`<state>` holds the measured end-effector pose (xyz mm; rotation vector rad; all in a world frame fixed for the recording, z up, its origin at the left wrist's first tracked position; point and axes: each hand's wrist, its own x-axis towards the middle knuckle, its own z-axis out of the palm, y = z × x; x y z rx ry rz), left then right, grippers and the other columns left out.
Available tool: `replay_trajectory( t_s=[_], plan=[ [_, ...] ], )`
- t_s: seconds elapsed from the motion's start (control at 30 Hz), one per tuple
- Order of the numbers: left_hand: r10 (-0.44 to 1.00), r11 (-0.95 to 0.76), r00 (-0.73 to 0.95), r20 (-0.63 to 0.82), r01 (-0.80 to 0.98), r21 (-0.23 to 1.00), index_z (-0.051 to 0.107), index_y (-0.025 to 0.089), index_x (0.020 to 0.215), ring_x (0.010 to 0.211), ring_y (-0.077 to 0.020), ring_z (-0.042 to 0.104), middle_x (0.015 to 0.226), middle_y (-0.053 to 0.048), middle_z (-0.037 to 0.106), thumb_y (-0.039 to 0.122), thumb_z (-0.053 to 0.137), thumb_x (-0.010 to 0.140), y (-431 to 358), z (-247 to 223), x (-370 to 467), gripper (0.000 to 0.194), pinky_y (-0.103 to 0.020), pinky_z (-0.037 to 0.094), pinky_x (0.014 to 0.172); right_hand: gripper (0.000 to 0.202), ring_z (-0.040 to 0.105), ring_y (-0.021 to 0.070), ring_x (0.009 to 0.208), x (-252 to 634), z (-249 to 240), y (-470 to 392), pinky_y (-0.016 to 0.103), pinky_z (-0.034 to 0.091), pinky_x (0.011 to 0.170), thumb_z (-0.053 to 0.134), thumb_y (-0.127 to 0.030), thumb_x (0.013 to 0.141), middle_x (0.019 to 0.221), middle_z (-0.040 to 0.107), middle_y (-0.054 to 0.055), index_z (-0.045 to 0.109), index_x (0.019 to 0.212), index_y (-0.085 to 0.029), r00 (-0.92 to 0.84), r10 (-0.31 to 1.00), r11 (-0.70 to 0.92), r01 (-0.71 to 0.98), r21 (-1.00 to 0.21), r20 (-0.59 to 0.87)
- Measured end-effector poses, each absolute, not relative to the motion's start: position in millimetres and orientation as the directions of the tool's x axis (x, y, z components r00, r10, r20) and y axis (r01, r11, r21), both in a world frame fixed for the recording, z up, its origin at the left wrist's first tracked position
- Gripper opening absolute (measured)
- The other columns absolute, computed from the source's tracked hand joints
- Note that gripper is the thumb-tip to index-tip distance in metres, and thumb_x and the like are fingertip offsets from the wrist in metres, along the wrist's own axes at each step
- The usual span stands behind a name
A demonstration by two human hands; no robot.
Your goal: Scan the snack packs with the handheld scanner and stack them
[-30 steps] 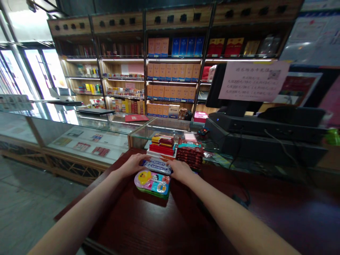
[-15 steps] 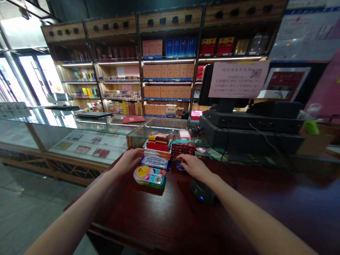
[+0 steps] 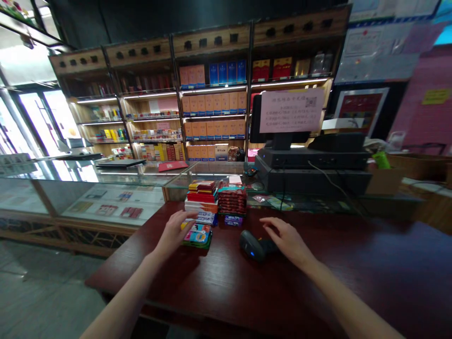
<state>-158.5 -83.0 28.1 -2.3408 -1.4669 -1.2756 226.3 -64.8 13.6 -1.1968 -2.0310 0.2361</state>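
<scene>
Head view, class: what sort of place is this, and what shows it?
Probably a shop: a glass display counter, shelves of boxed goods, and what looks like a barcode scanner show it.

Rear wall: wooden shelving unit (image 3: 212, 40), lit beneath its shelves. Orange boxes (image 3: 214, 104) stand in rows at several levels of one bay; blue boxes (image 3: 227, 73) occupy its top level, right of further orange ones. Red boxes (image 3: 282, 68) noted in the adjoining bay.

Right side: black monitor (image 3: 256, 120), a printed sheet (image 3: 291, 113) with a square code attached to it, mounted above a dark base unit (image 3: 314, 178). Framed notice (image 3: 360, 107) behind. Yellow note (image 3: 436, 96) fixed to pink wall (image 3: 420, 108).

Left side: glass-topped display case (image 3: 44, 200) containing flat packs (image 3: 107, 210); a flat black object (image 3: 121, 163) and a red folder (image 3: 173, 166) rest on top. Floor (image 3: 35, 292) grey.
</scene>
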Motion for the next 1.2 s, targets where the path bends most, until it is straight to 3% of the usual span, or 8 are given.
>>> replay_trajectory(
  t_s=[0.13, 0.23, 0.43, 0.67, 0.9, 1.03, 1.13, 1.2],
  plan=[
    [0.636, -0.577, 0.207, 0.743, 0.767, 0.280, 0.070, 0.027, 0.104, 0.099, -0.0213, 0.069, 0.101, -0.002, 0.075, 0.032, 0.056, 0.096, -94, 17, -130, 0.017, -0.040, 0.052, 0.095, 0.026, 0.068, 0.0248, 0.104, 261, -5, -72, 0.042, 0.051, 0.096, 0.048, -0.033, 0.093, 0.111, 0.074, 0.003, 0.068, 0.109, -0.029, -0.176, 0.809, 0.507, 0.692, -0.514, 0.561],
    [0.595, -0.617, 0.237, 0.768, 0.747, 0.248, 0.069, 0.027, 0.104, 0.094, -0.0192, 0.070, 0.098, 0.000, 0.076, 0.027, 0.057, 0.096, -99, 8, -108, 0.014, -0.045, 0.046, 0.105, 0.026, 0.068, 0.0256, 0.104, 282, -16, -75, 0.044, 0.051, 0.095, 0.048, -0.035, 0.093, 0.110, 0.073, 0.004, 0.069, 0.108, -0.028, -0.143, 0.798, 0.499, 0.701, -0.509, 0.586],
    [0.513, -0.663, 0.239, 0.825, 0.720, 0.204, 0.066, 0.023, 0.105, 0.096, -0.0186, 0.068, 0.098, -0.003, 0.074, 0.019, 0.054, 0.097, -106, -8, -71, 0.015, -0.043, 0.048, 0.102, 0.026, 0.068, 0.0260, 0.101, 306, -36, -77, 0.043, 0.052, 0.092, 0.046, -0.035, 0.092, 0.105, 0.073, 0.005, 0.068, 0.103, -0.027, -0.056, 0.783, 0.459, 0.725, -0.513, 0.620],
    [0.549, -0.710, 0.394, 0.737, 0.685, 0.162, 0.067, 0.021, 0.101, 0.092, -0.0186, 0.066, 0.093, -0.004, 0.072, 0.016, 0.052, 0.097, -112, -16, -50, 0.016, -0.037, 0.053, 0.088, 0.027, 0.069, 0.0257, 0.099, 309, -41, -73, 0.042, 0.052, 0.092, 0.046, -0.037, 0.089, 0.102, 0.072, 0.005, 0.069, 0.097, -0.026, -0.042, 0.808, 0.442, 0.702, -0.558, 0.587],
    [0.612, -0.691, 0.418, 0.671, 0.695, 0.197, 0.067, 0.023, 0.100, 0.091, -0.0192, 0.066, 0.092, -0.003, 0.071, 0.014, 0.052, 0.095, -120, -19, -48, 0.018, -0.035, 0.055, 0.083, 0.028, 0.070, 0.0256, 0.097, 310, -41, -71, 0.041, 0.053, 0.089, 0.046, -0.039, 0.087, 0.101, 0.072, 0.006, 0.070, 0.095, -0.025, -0.030, 0.813, 0.435, 0.695, -0.572, 0.581],
    [0.601, -0.694, 0.413, 0.684, 0.694, 0.192, 0.065, 0.024, 0.105, 0.095, -0.0200, 0.066, 0.096, -0.003, 0.072, 0.016, 0.052, 0.096, -121, -11, -53, 0.018, -0.038, 0.053, 0.088, 0.028, 0.070, 0.0252, 0.095, 310, -43, -71, 0.040, 0.054, 0.087, 0.046, -0.038, 0.087, 0.099, 0.072, 0.005, 0.070, 0.094, -0.026, -0.016, 0.802, 0.436, 0.697, -0.569, 0.597],
    [0.626, -0.633, 0.315, 0.714, 0.740, 0.228, 0.063, 0.025, 0.111, 0.100, -0.0200, 0.066, 0.103, -0.003, 0.073, 0.020, 0.054, 0.096, -117, 13, -59, 0.018, -0.042, 0.051, 0.096, 0.027, 0.071, 0.0246, 0.095, 310, -44, -70, 0.039, 0.055, 0.087, 0.046, -0.037, 0.088, 0.099, 0.073, 0.005, 0.070, 0.094, -0.026, -0.015, 0.796, 0.442, 0.698, -0.564, 0.605],
    [0.646, -0.591, 0.275, 0.713, 0.770, 0.239, 0.058, 0.028, 0.125, 0.107, -0.0208, 0.065, 0.109, -0.002, 0.073, 0.022, 0.060, 0.094, -114, 38, -61, 0.032, -0.049, 0.044, 0.107, 0.027, 0.070, 0.0242, 0.095, 310, -43, -70, 0.039, 0.055, 0.087, 0.046, -0.036, 0.088, 0.099, 0.072, 0.005, 0.070, 0.094, -0.026, -0.019, 0.798, 0.445, 0.692, -0.568, 0.602]
  ],
)
